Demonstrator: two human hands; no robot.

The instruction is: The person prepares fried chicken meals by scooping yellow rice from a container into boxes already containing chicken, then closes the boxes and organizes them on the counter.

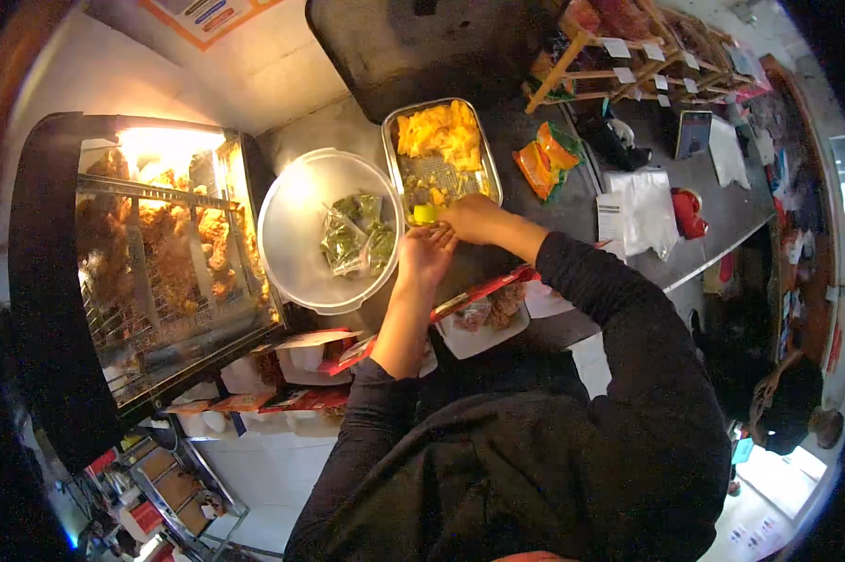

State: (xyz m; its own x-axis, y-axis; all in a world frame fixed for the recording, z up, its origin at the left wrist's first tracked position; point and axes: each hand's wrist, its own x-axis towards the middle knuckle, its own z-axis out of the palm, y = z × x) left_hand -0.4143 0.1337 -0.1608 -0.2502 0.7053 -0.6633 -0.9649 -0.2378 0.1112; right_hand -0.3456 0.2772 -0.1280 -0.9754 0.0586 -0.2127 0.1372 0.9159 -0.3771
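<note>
Head view: our left hand (pixel 426 255), right hand (pixel 479 219) met at yellow item (pixel 424 214), grip unclear; greens (pixel 345 245) lay bagged, yellow food (pixel 443 131) remained.

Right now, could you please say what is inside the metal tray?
Yellow pieces lie in the metal tray, mostly toward its far end; anything beneath them or the right hand is covered.
</note>
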